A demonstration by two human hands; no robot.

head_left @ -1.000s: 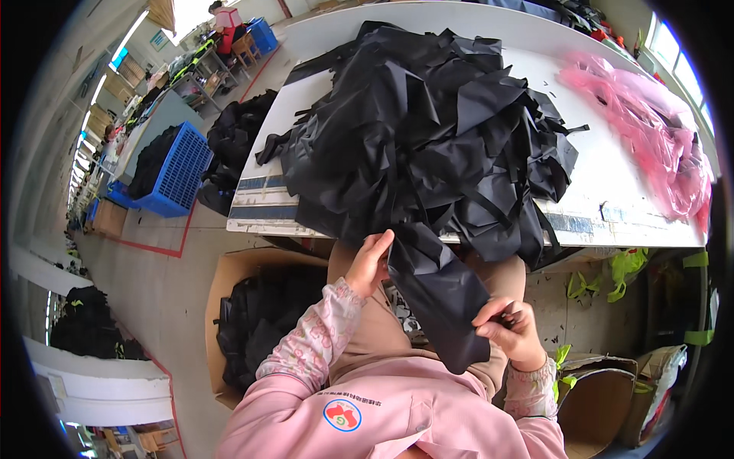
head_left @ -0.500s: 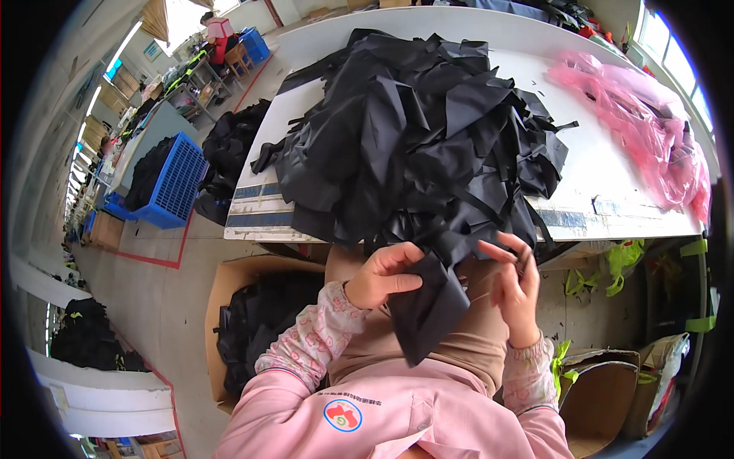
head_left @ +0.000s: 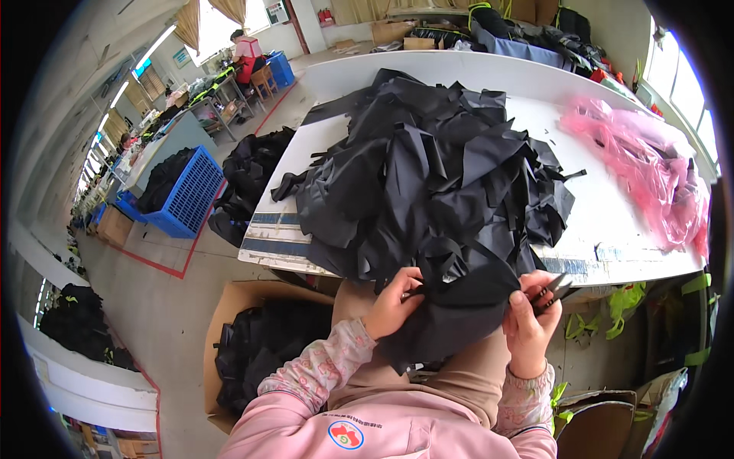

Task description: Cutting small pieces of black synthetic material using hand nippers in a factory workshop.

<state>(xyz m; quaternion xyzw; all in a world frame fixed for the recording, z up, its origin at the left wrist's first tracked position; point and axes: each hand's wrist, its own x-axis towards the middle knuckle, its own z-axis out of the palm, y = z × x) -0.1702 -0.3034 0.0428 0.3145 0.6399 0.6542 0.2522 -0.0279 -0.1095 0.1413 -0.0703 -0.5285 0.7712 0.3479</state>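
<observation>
A black fabric piece (head_left: 466,314) hangs over my lap at the table's front edge, its upper part against the pile. My left hand (head_left: 394,304) pinches its left side, fingertips partly hidden by the cloth. At its right corner, my right hand (head_left: 531,321) grips the cloth between thumb and finger. The same hand also holds small dark thread snips (head_left: 560,286), blades pointing up and right, away from the cloth. Behind both hands rises a large heap of black fabric pieces (head_left: 428,168) on the white table (head_left: 612,176).
Pink plastic bags (head_left: 650,164) lie at the table's right. Left of my legs stands a cardboard box (head_left: 222,325) of black pieces. A blue crate (head_left: 180,203) and more dark piles sit on the floor at left. Open cartons (head_left: 596,417) stand at lower right. Another person (head_left: 246,57) sits far off.
The black piece is now spread wider between my hands. My right hand has come down onto its right corner, and the snips now show clearly. The view has tilted up slightly.
</observation>
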